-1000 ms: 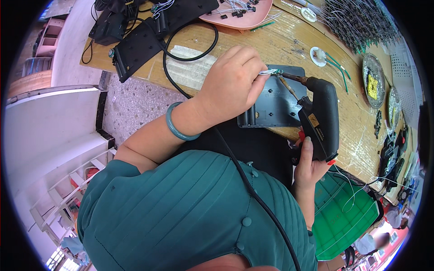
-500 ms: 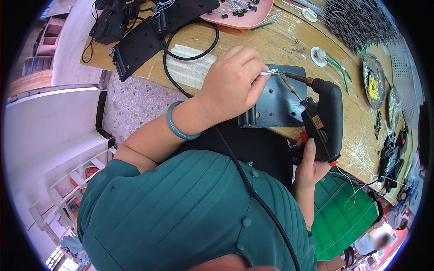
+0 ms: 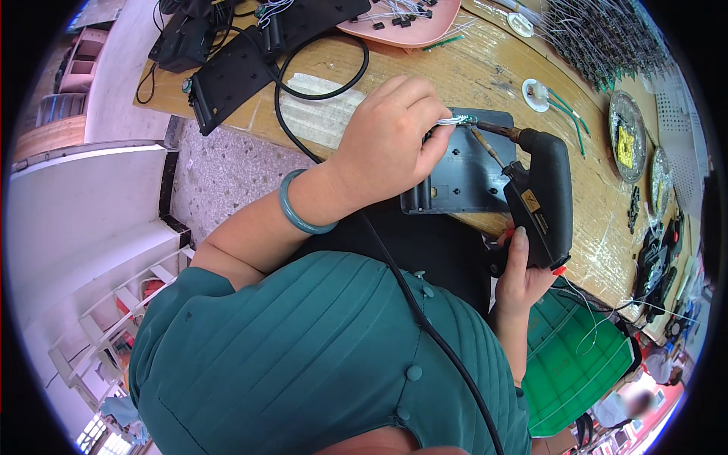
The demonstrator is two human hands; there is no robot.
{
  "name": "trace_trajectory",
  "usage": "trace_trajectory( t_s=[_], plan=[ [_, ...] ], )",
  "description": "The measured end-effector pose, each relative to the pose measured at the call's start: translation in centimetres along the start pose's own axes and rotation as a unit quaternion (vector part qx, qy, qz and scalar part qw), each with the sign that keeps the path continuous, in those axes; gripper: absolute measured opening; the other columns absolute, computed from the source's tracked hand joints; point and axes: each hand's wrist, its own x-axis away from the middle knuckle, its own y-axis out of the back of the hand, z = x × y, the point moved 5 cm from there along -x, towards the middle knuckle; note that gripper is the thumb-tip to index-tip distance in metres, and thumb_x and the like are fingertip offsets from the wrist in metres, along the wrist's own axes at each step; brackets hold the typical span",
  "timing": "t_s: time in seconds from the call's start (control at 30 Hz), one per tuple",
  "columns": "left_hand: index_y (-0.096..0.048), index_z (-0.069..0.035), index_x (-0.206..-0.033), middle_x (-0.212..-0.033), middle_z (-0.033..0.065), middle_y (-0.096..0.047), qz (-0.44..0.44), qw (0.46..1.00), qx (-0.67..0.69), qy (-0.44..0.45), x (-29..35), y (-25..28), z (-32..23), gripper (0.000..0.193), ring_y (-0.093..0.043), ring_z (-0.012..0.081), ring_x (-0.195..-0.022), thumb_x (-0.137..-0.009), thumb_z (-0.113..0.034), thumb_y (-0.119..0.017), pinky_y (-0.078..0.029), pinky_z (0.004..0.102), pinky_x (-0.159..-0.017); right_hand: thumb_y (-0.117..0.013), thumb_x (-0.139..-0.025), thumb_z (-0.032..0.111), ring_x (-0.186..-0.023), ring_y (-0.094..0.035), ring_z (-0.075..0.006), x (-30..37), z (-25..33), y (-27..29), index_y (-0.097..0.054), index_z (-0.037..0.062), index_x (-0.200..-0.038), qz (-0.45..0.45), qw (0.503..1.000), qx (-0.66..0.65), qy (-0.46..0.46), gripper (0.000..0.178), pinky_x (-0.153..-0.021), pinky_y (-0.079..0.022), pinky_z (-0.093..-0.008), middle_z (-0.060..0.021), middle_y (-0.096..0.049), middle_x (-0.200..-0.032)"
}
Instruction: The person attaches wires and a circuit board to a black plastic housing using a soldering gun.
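My left hand point(image 3: 398, 136) pinches a small bundle of white wires point(image 3: 449, 121) over a black plastic panel point(image 3: 474, 163). At the wires' far end is a small green circuit board point(image 3: 468, 119). My right hand point(image 3: 522, 277) is wrapped around the black grip of a soldering gun point(image 3: 542, 201). The gun's tip point(image 3: 493, 127) reaches left to the board's edge, with a thin second rod point(image 3: 487, 147) just below it pointing the same way. Whether the tip touches the board is too small to tell. A black cable point(image 3: 413, 299) runs across my lap and chest.
A pink tray point(image 3: 402, 34) of wired connectors stands at the back. More black panels point(image 3: 235, 83) lie far left. A dense wire bundle point(image 3: 607, 38) is at the far right, near a white disc point(image 3: 535, 95) and metal dishes point(image 3: 628, 136). A green crate point(image 3: 580, 364) stands right.
The soldering gun has shifted very slightly left and up, its tip staying by the board. My left hand and the wires have barely moved.
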Motion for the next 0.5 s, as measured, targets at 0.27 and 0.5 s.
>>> trace_trajectory(
  t_s=[0.27,0.5],
  plan=[
    [-0.063,-0.001,-0.079,-0.079,0.0101,-0.059,-0.004,1.000,0.000,0.003,0.07,0.02,0.05,0.010,-0.057,0.0265,-0.072,-0.072,-0.004,-0.068,-0.046,0.0346,-0.063,-0.059,-0.083,0.001,-0.070,-0.055,-0.0111,0.05,0.09,-0.03,-0.039,-0.0027,-0.116,-0.004,1.000,0.001,-0.009,0.040,-0.063,-0.046,-0.0219,-0.0112,-0.054,-0.091],
    [-0.063,0.000,-0.078,-0.078,0.0100,-0.059,-0.001,1.000,0.007,0.002,0.07,-0.01,0.08,0.008,-0.057,0.0264,-0.071,-0.071,-0.003,-0.068,-0.046,0.0346,-0.062,-0.062,-0.080,0.005,-0.083,-0.053,-0.0153,0.16,-0.58,0.74,-0.044,-0.0044,-0.117,-0.001,0.997,0.064,0.030,0.042,-0.078,-0.042,-0.0273,-0.0118,-0.053,-0.099]
  ],
)
